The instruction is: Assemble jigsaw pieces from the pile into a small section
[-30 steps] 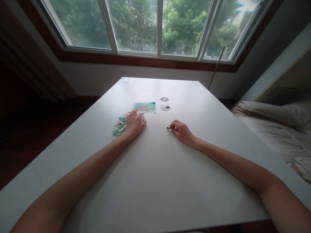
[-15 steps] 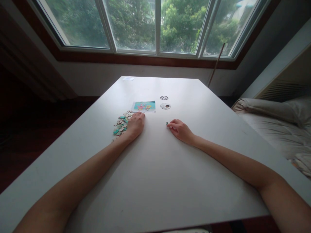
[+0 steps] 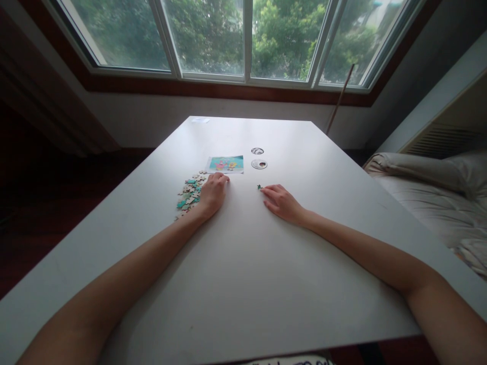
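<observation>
My left hand point(image 3: 213, 194) lies on the white table point(image 3: 243, 274), fingers stretched forward and resting flat. Its left side touches a pile of loose jigsaw pieces point(image 3: 187, 195), tan and teal. My right hand point(image 3: 281, 203) also lies low on the table with its fingers extended. Its fingertips touch one small green jigsaw piece point(image 3: 259, 187) that sits alone on the table. A small colourful cartoon picture card point(image 3: 225, 164) lies just beyond my left fingertips.
Two small round discs point(image 3: 257, 151) point(image 3: 259, 163) sit right of the card. A paper slip point(image 3: 200, 120) lies at the far edge. A bed with pillows point(image 3: 426, 192) is at the right, a thin stick point(image 3: 340, 98) leans by the window.
My right hand has slid the single green piece forward and a little left, its pinch loosening into stretched fingers. My left hand's spread fingers have drawn together by the pile.
</observation>
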`<action>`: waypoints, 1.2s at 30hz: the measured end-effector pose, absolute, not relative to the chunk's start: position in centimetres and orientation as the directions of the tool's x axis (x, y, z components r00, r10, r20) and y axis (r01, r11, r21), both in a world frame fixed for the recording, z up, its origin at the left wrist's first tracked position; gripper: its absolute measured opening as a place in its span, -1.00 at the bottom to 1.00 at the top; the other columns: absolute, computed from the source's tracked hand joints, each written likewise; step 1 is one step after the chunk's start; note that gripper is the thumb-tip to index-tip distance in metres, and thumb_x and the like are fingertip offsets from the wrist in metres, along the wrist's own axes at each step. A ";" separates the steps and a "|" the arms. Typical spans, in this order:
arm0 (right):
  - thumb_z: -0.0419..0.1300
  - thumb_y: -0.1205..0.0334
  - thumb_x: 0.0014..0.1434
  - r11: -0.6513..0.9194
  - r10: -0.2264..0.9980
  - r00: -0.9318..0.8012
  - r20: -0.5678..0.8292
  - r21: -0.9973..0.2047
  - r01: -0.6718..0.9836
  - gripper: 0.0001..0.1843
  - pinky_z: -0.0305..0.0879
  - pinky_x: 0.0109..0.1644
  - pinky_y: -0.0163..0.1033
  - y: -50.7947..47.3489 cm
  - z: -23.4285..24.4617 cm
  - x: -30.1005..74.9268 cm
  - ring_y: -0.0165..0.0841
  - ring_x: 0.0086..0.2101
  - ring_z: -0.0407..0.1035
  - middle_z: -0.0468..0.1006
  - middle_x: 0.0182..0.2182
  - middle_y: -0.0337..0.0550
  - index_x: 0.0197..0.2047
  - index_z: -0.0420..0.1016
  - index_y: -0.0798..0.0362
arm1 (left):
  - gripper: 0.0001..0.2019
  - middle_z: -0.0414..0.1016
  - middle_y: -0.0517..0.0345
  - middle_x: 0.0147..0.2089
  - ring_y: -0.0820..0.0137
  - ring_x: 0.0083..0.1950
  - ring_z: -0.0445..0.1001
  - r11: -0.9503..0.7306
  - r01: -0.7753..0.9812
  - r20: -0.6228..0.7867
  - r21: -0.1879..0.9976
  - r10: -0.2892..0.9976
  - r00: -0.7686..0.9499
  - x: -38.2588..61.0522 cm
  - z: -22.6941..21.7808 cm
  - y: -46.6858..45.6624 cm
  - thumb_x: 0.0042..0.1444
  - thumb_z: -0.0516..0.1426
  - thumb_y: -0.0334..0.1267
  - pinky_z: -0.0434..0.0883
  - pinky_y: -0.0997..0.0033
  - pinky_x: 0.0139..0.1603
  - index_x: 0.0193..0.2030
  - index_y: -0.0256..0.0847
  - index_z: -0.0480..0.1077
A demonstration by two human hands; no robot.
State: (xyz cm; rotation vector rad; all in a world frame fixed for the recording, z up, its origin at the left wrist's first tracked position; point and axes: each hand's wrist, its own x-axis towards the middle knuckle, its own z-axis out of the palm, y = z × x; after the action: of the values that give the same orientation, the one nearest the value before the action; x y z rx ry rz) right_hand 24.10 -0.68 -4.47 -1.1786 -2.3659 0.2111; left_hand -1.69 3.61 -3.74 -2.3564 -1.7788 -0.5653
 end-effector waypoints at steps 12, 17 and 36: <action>0.12 0.24 0.24 0.584 0.808 -0.492 0.324 -0.340 0.737 -0.60 0.33 0.25 0.05 -1.1 -4.0 23.8 -0.12 0.08 0.30 0.45 0.08 0.10 0.11 0.45 0.18 | -0.61 0.45 0.00 0.09 0.19 0.14 0.40 -0.369 0.920 0.423 0.133 0.860 0.284 -1.6 -3.5 3.5 0.13 -0.05 -0.61 0.47 0.23 0.10 -0.08 -0.23 0.51; 0.13 0.24 0.23 0.581 0.807 -0.474 0.352 -0.333 0.742 -0.62 0.34 0.23 0.07 -1.0 -4.4 24.0 -0.13 0.11 0.30 0.39 0.16 0.10 0.11 0.45 0.11 | -0.61 0.46 0.00 0.08 0.20 0.15 0.40 -0.406 0.904 0.451 0.137 0.838 0.308 -1.7 -3.5 3.5 0.10 -0.03 -0.63 0.49 0.22 0.09 -0.14 -0.21 0.52; 0.06 0.16 0.33 0.801 0.597 -0.583 0.551 -0.360 0.479 -0.72 0.42 0.05 -0.04 -1.2 -4.0 24.1 -0.24 -0.03 0.40 0.55 -0.05 0.01 0.03 0.44 0.04 | -0.71 0.44 -0.05 0.16 0.35 0.23 0.43 -0.904 0.383 0.619 -0.190 0.192 0.761 1.7 -3.2 -0.5 0.37 -0.02 -0.36 0.53 0.41 0.11 0.20 -0.20 0.27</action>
State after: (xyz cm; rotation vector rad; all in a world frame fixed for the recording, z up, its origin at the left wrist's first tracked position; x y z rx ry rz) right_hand 24.09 -1.20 -3.99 -0.7901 -2.3039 0.2249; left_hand 1.69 -0.51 -3.15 -2.6531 -0.4448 -0.8848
